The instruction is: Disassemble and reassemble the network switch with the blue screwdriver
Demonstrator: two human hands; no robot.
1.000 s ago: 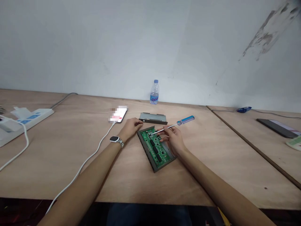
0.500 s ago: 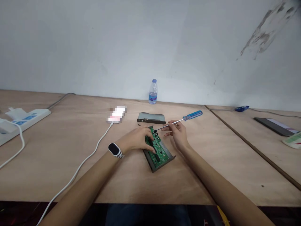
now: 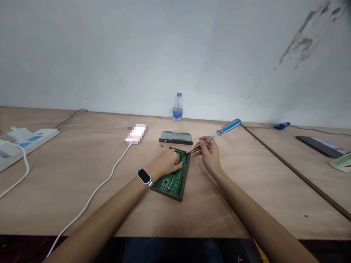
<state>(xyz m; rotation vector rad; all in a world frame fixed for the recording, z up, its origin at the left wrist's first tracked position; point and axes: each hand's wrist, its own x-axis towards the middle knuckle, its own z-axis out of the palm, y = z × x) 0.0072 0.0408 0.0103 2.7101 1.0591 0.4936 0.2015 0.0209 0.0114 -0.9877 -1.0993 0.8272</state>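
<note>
A green circuit board (image 3: 171, 182) in a dark metal frame lies on the wooden table in front of me. My left hand (image 3: 167, 162) rests over its upper left part, fingers curled down onto the board, and hides that area. Between the fingers of my right hand (image 3: 208, 151) is a screwdriver (image 3: 229, 127) with a blue and clear handle pointing up and right. Its metal shaft slants down so that the tip is at the frame's upper right corner. Just behind the board lies a grey metal cover (image 3: 176, 137) with a dark front edge.
A water bottle (image 3: 177, 107) stands near the wall. To the left are a blurred phone (image 3: 136, 133) on a white cable and a power strip (image 3: 41, 140). A dark tablet-like object (image 3: 319, 147) lies at the right. Tiny parts (image 3: 162, 146) sit beside the cover.
The framed board has turned, its near end swinging left. My left hand has shifted over it with fingers more curled. The screwdriver has moved slightly right, from the board's components to the frame corner.
</note>
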